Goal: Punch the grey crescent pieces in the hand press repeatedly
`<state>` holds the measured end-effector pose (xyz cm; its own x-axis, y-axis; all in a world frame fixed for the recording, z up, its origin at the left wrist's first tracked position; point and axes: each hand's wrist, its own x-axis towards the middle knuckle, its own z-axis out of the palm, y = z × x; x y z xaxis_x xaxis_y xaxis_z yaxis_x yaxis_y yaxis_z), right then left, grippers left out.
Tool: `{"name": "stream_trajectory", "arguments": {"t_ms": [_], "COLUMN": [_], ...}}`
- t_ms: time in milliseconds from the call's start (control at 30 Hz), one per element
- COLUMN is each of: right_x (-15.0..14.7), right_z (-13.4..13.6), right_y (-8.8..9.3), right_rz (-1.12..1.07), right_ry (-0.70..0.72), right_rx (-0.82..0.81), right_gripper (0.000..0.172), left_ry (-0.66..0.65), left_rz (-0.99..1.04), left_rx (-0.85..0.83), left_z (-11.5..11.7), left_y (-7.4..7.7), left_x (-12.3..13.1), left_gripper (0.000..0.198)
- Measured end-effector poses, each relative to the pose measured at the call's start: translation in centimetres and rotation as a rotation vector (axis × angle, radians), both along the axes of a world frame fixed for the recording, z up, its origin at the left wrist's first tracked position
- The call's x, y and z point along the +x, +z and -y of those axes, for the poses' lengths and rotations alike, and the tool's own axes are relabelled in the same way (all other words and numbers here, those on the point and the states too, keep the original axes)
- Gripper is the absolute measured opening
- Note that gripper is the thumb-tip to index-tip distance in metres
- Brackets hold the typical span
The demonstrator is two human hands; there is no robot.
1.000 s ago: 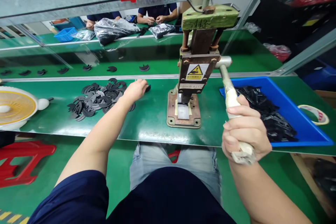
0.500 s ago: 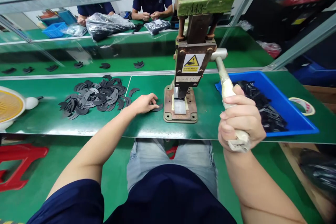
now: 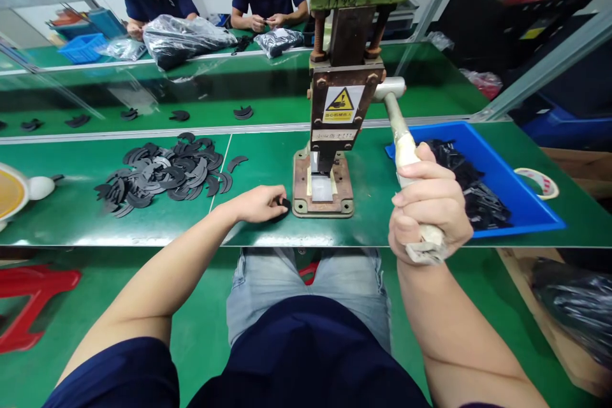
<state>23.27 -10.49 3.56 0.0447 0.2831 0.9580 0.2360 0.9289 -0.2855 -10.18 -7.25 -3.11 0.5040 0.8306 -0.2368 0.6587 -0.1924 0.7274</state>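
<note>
Just left of the press base, my left hand point(image 3: 262, 204) pinches a black curved piece point(image 3: 285, 204) between thumb and fingers; most of that piece is hidden. My right hand point(image 3: 430, 207) is wrapped round the tape-covered press lever point(image 3: 404, 143), which slants down from the right side of the hand press point(image 3: 340, 99). On the press base point(image 3: 299, 194), a pale plate point(image 3: 322, 190) lies below the ram, with no black piece visible on it. A heap of black curved pieces point(image 3: 162, 169) spreads on the green table, left of my left hand.
Right of the press stands a blue tray point(image 3: 530, 220) holding many black parts, with a tape roll point(image 3: 538, 183) beside it. Several black pieces point(image 3: 180, 115) lie spaced along the strip behind. Two people sit opposite near plastic bags point(image 3: 186, 41). A white-and-yellow object point(image 3: 12, 194) stands far left.
My left hand has closed on the black curved piece beside the press and tilted it up off the table. My right hand stays on the lever. The view has shifted slightly.
</note>
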Motion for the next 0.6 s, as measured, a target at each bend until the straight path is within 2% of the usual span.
{"name": "stream_trajectory", "arguments": {"t_ms": [67, 133, 200, 233, 333, 400, 500, 600], "right_x": [0.0, 0.0, 0.1, 0.2, 0.2, 0.2, 0.1, -0.1], "right_z": [0.0, 0.0, 0.0, 0.1, 0.1, 0.1, 0.1, 0.2], "right_y": [0.0, 0.0, 0.0, -0.1, -0.1, -0.1, -0.1, 0.0], "right_rz": [0.002, 0.009, 0.014, 0.015, 0.014, 0.013, 0.007, -0.004], "right_ry": [0.001, 0.006, 0.015, 0.020, 0.031, 0.031, 0.027, 0.022], "right_rx": [0.007, 0.002, -0.007, -0.008, -0.002, -0.004, -0.012, -0.019], "right_gripper": [0.019, 0.018, 0.017, 0.016, 0.015, 0.015, 0.016, 0.017], "left_ry": [0.171, 0.340, 0.461, 0.498, 0.497, 0.446, 0.404, 0.459], "left_rz": [0.176, 0.365, 0.451, 0.424, 0.125, -0.027, 0.029, 0.232], "left_rx": [-0.015, 0.049, 0.164, 0.220, 0.320, 0.286, 0.151, -0.037], "left_z": [-0.4, -1.0, -1.3, -1.4, -0.8, -0.2, 0.4, 0.0], "left_y": [-0.9, -1.8, -2.5, -2.7, -2.9, -2.7, -2.1, -1.1], "left_x": [-0.2, -0.6, -1.0, -1.3, -2.4, -3.0, -3.0, -1.6], "left_gripper": [0.033, 0.046, 0.044, 0.038, 0.027, 0.025, 0.030, 0.038]}}
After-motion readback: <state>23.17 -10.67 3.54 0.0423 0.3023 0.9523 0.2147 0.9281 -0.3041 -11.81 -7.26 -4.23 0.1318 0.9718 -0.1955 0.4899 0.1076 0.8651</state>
